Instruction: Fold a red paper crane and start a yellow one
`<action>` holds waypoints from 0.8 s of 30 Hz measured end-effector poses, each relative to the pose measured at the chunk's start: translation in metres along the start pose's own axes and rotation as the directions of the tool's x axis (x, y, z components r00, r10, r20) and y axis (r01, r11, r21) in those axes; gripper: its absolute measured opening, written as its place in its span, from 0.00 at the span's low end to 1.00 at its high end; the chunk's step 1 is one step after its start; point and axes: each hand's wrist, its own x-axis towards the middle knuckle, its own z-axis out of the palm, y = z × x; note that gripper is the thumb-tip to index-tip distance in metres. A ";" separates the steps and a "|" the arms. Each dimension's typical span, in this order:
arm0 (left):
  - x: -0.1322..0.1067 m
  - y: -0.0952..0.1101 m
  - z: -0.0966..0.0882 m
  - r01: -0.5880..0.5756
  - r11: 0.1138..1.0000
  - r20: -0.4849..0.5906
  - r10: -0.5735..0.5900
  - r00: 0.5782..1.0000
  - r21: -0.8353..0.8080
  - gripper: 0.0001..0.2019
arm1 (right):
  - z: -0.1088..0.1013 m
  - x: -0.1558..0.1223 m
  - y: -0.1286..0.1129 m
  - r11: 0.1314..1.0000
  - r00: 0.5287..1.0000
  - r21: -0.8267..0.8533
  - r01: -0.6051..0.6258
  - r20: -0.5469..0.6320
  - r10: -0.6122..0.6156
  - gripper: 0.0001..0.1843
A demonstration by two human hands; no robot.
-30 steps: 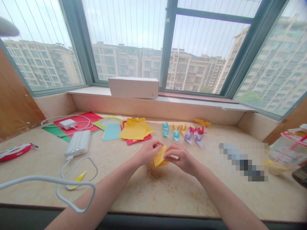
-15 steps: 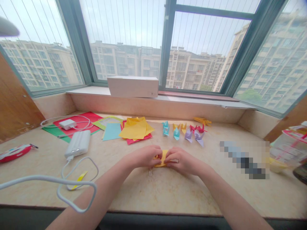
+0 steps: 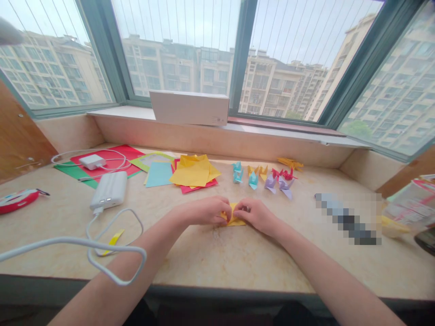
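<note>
A small piece of folded yellow origami paper (image 3: 237,222) lies on the stone sill between my hands. My left hand (image 3: 212,211) is closed on its left side, with thumb and fingers bent together at the paper. My right hand (image 3: 256,215) pinches the upper right part, fingers curled over it. Both hands partly hide the paper, so its exact folds are not clear. Just behind are several folded paper cranes, among them a blue one (image 3: 253,181), a lilac one (image 3: 271,184) and a red one (image 3: 288,174).
Yellow paper sheets (image 3: 192,172) lie stacked behind my left hand, beside a light blue sheet (image 3: 159,174). At left are a white power bank (image 3: 109,189), a looping white cable (image 3: 115,280) and a red-and-white object (image 3: 20,200). A plastic container (image 3: 413,203) stands at right.
The view has tipped down slightly. My right fingers have shifted up along the yellow paper, and more of its lower right edge shows.
</note>
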 end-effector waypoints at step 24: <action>-0.015 0.000 -0.009 -0.109 0.991 0.117 0.117 0.986 -0.078 0.17 | -0.022 -0.007 -0.001 0.996 0.984 0.008 0.087 0.153 -0.087 0.14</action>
